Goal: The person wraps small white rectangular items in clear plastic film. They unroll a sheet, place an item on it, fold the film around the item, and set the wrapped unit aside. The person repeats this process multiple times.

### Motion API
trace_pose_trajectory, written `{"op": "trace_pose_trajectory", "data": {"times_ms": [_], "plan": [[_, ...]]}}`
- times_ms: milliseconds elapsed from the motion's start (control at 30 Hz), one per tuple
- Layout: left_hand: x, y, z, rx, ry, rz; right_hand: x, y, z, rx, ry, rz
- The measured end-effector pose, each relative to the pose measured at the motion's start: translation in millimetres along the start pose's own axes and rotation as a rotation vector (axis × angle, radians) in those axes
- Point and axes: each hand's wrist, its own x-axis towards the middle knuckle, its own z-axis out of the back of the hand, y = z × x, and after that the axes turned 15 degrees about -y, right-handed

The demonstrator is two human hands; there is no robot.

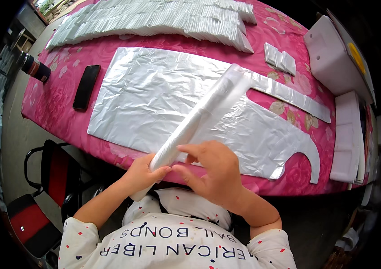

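A long, narrow folded plastic sheet [195, 117], whitish and partly see-through, slants from my lap up over the table. My left hand [142, 175] grips its near end, with the thumb on top. Just right of that end is my right hand [215, 172], its thumb and forefinger apart and nothing visible between them. The forefinger's tip is close to the sheet's edge; I cannot tell whether it touches. Beneath lies a flat pile of thin, crinkled white plastic aprons [132, 94], with curved cutouts and straps at the right end.
Rows of folded white plastic packets [154, 22] line the far side of the pink floral tablecloth [58, 107]. A small packet pile [280, 58] lies at far right, near white foam boxes [334, 54]. At left are a black phone [86, 87], a dark bottle [35, 67] and red-black chairs [60, 172].
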Motion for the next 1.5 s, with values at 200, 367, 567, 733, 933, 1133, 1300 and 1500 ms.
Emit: {"op": "trace_pose_trajectory", "data": {"times_ms": [200, 367, 567, 733, 933, 1133, 1300, 1500], "plan": [[-13.9, 8.4, -10.5, 0.239, 0.087, -0.351, -31.5, -22.0, -64.0, -0.014, 0.229, 0.417], [-21.0, 3.2, -2.0, 0.324, 0.124, 0.029, -40.4, -60.7, -57.0, -0.184, 0.383, 0.367], [-26.1, 2.4, 4.3, 0.221, 0.183, 0.172, -16.9, -98.9, -19.6, -0.279, 0.266, 0.363], [-25.9, 6.8, 8.8, 0.167, 0.217, 0.207, 4.2, -126.0, 26.1, -0.650, -0.170, 0.197], [-22.9, 16.0, 10.7, 0.152, 0.242, 0.216, 9.6, -132.0, 47.6, -0.427, -0.166, -0.422], [-23.1, 22.1, 10.7, 0.103, 0.259, 0.201, 11.4, -154.8, 63.8, -0.177, -0.174, -0.676], [-21.0, 21.8, 11.6, 0.112, 0.273, 0.219, 12.8, -151.6, 66.2, 0.104, -0.023, -0.844], [-20.1, 21.9, 12.0, 0.109, 0.275, 0.204, 17.6, -151.4, 68.7, 0.201, 0.111, -0.891]]}}
